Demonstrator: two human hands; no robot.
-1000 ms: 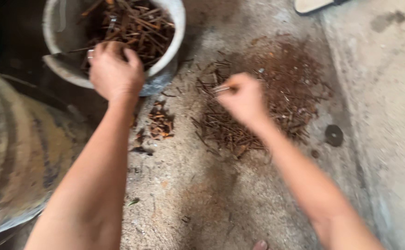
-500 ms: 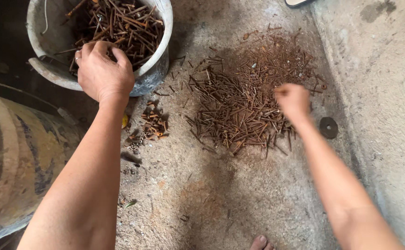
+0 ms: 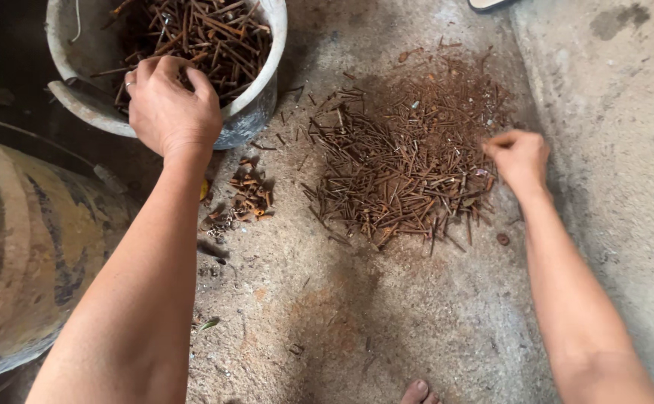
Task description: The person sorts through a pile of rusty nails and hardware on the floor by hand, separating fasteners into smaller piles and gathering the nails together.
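Loads of rusty nails [image 3: 405, 168] piled mid-frame on the floor [image 3: 357, 322]. Left hand [image 3: 171, 112] grips the bucket [image 3: 256, 112] rim upper left; right hand [image 3: 520, 158], fingers pinched shut at the pile's right edge, can't tell on what.

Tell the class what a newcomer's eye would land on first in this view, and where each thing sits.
The eye goes first to the wide pile of rusty nails spread on the concrete floor at centre, with the right hand closed at its right edge. Next comes the pale bucket at upper left, heaped with more rusty nails, where the left hand rests on its near rim.
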